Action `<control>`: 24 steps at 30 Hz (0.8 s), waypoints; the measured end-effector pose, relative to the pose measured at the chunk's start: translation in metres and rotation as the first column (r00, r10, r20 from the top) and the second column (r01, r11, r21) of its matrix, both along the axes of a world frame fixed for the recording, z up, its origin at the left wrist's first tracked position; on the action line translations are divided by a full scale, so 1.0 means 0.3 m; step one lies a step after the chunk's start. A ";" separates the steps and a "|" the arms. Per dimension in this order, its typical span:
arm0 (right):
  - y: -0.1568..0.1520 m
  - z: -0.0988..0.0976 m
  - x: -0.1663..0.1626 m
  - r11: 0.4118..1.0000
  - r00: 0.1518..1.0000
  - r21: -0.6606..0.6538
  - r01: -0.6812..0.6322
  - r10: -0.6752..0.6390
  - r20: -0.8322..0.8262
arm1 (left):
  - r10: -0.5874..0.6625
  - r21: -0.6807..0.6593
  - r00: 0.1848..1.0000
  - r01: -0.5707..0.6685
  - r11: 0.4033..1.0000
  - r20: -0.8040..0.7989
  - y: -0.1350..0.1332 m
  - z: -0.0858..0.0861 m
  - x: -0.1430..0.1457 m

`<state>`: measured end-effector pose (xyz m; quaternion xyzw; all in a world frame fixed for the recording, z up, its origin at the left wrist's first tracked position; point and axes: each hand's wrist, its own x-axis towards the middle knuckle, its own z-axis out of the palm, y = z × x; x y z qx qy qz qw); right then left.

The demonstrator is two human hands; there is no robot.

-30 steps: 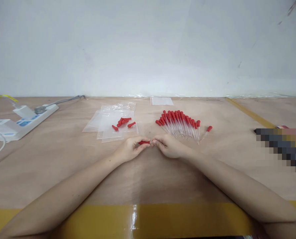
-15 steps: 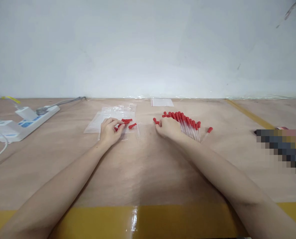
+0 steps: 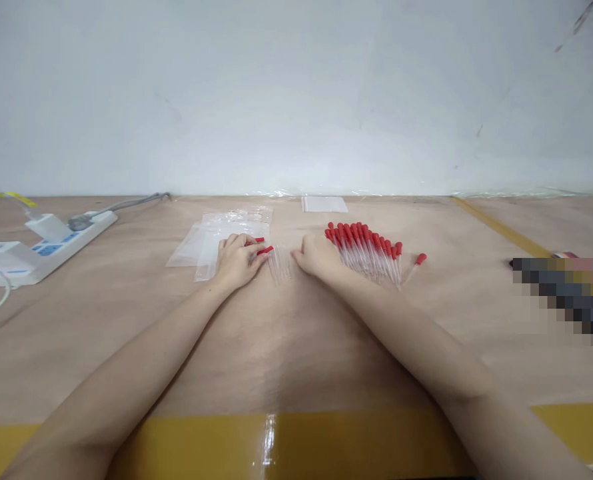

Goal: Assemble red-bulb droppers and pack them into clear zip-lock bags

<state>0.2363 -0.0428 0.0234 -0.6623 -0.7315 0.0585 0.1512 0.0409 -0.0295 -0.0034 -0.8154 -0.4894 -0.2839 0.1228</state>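
My left hand (image 3: 236,259) rests on the clear plastic bags (image 3: 201,243), fingers curled over loose red rubber bulbs (image 3: 263,250); what it pinches is hidden. My right hand (image 3: 315,257) lies just left of a fanned row of glass droppers with red bulbs (image 3: 366,248), fingers curled near a small bunch of bare glass tubes (image 3: 279,265) between the two hands. One dropper (image 3: 416,263) lies apart at the right of the row.
A white power strip (image 3: 46,245) with a grey cable sits at the far left. A small clear bag (image 3: 324,204) lies by the wall. A blurred dark object (image 3: 566,293) is at the right. Yellow tape (image 3: 276,443) runs along the near table edge.
The hands parted from a shared pinch near the middle and reached out to the bulbs and the droppers. Since half a second ago both have drawn inward toward the bare glass tubes.
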 end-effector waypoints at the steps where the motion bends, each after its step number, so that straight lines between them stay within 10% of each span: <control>1: 0.006 -0.003 -0.020 1.000 0.999 -0.025 -0.018 0.018 -0.033 | -0.001 0.001 1.000 0.001 1.000 -0.002 0.002 -0.002 0.001; 12: 0.069 -0.008 -0.134 0.965 0.988 -0.262 -0.030 -0.011 -0.153 | -0.016 0.036 0.964 0.006 0.999 0.264 -0.002 -0.004 -0.013; 18: -0.005 0.014 -0.040 0.996 0.949 0.005 -0.091 0.088 -0.302 | -0.147 -0.010 0.906 0.164 0.986 0.396 -0.048 0.003 0.000; 24: -0.179 -0.018 0.137 0.903 0.829 0.261 -0.343 0.421 -0.369 | -0.203 -0.179 0.844 0.328 0.928 0.496 -0.139 -0.003 0.094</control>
